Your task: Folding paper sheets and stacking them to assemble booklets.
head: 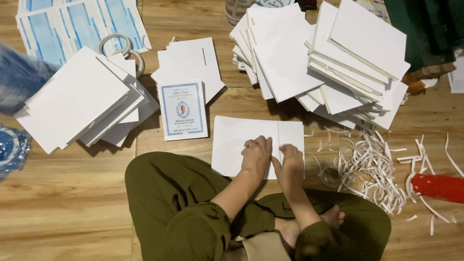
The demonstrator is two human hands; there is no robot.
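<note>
Both hands (273,159) — flat, matte white sheet (241,137)

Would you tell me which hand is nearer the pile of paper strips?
Right. The right hand rests on the white sheet, just beside the strips; the left hand lies farther away.

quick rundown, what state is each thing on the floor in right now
white folded sheet: flat on the wooden floor, under both hands
left hand: pressed on the sheet
right hand: pressed on the sheet
blue-bordered printed booklet: closed, face up
white booklet stack: fanned, untidy
large white booklet pile: slumped, uneven
white paper strips: loose, tangled
</note>
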